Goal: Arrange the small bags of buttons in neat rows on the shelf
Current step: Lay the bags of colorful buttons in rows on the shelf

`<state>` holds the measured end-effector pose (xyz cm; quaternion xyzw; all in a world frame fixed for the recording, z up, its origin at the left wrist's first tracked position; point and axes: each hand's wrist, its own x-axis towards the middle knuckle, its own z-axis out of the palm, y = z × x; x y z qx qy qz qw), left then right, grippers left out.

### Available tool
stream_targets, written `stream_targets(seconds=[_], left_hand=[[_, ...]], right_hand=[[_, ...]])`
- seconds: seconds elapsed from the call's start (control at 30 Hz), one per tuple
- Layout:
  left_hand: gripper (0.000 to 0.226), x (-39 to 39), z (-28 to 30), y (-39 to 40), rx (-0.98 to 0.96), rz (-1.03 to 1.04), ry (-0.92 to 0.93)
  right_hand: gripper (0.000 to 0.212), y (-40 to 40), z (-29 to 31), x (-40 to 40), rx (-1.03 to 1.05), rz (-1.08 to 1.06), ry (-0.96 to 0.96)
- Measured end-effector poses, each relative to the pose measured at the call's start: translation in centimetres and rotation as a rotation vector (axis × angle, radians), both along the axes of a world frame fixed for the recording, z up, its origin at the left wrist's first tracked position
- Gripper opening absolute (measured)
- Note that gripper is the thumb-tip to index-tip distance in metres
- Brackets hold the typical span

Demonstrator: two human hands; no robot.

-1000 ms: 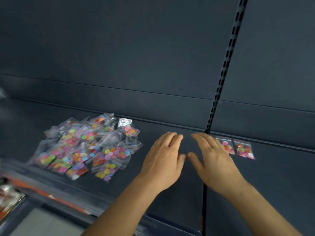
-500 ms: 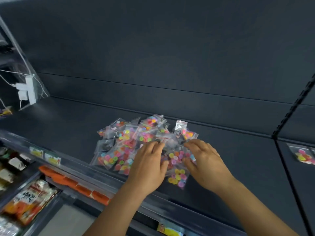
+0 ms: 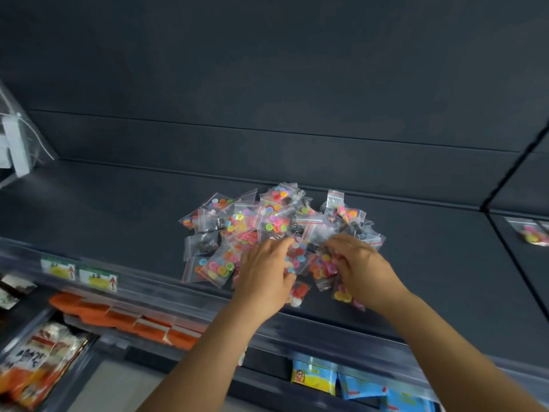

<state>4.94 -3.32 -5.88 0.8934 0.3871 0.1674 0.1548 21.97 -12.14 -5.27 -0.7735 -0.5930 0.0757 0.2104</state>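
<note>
A loose pile of small clear bags of coloured buttons (image 3: 252,230) lies on the dark shelf (image 3: 118,209), near its front edge. My left hand (image 3: 264,278) sits on the pile's front part, with fingers and thumb curled round a bag of red and blue buttons (image 3: 297,257). Just to its right, my right hand (image 3: 364,269) curls its fingers over the pile's right side and pinches a bag with orange and pink buttons (image 3: 322,267). One placed bag (image 3: 534,236) lies flat on the neighbouring shelf section at the far right edge.
A black slotted upright (image 3: 511,185) divides the shelf sections. Price labels (image 3: 99,278) sit on the clear front rail. Below hang orange packets (image 3: 127,319), blue packets (image 3: 315,379) and a snack bag (image 3: 38,361). A white plug block (image 3: 15,147) is at far left.
Both hands moved left from the placed bags by the upright to the pile. They lay flat on it half a second ago; now their fingers curl into the bags.
</note>
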Motion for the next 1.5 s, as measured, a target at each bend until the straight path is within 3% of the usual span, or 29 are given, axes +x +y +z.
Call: stream_targets(seconds=[0.13, 0.3, 0.4, 0.5, 0.6, 0.7, 0.87, 0.9, 1.07, 1.23, 1.33, 1.5], left_hand=[[0.078, 0.0, 0.5, 0.3, -0.13, 0.054, -0.142], [0.065, -0.7, 0.0, 0.5, -0.046, 0.064, 0.043], [0.064, -0.8, 0.1, 0.3, -0.097, 0.092, -0.041], [0.062, -1.0, 0.3, 0.3, -0.119, 0.127, -0.117], [0.06, -1.6, 0.2, 0.5, -0.052, 0.179, -0.011], [0.044, -1.9, 0.0, 0.6, 0.019, 0.185, 0.05], [0.004, -1.6, 0.5, 0.5, 0.027, 0.195, -0.064], [0.006, -1.4, 0.6, 0.5, 0.035, 0.193, -0.085], [0.015, 0.2, 2.0, 1.0, -0.001, 0.092, -0.197], [0.016, 1.8, 3.1, 1.2, -0.19, -0.024, -0.364], [0.017, 2.7, 3.4, 1.3, -0.258, -0.031, -0.402], [0.019, 4.3, 4.1, 0.9, -0.35, -0.114, -0.476]], right_hand=[[0.044, 0.3, 0.1, 0.5, -0.05, -0.065, 0.05], [0.045, 0.3, 0.2, 0.6, -0.083, -0.037, 0.02], [0.044, 0.4, 0.1, 0.7, -0.096, -0.031, 0.002], [0.035, 0.5, 0.3, 0.6, -0.055, -0.055, 0.022], [0.02, 0.5, 0.4, 0.3, 0.006, -0.086, 0.024], [0.019, 0.5, 0.4, -0.2, 0.051, -0.122, 0.023], [0.016, 0.9, 0.4, -1.3, 0.075, -0.136, 0.013], [0.016, 1.0, 0.5, -1.3, 0.056, -0.129, 0.018], [0.02, 1.3, 1.1, -0.8, 0.057, -0.1, 0.163], [0.021, 1.3, 2.0, -0.2, 0.16, -0.238, 0.433], [0.014, 1.1, 2.6, 0.2, 0.212, -0.279, 0.494], [0.02, 0.0, 3.9, 1.1, 0.254, -0.315, 0.602]])
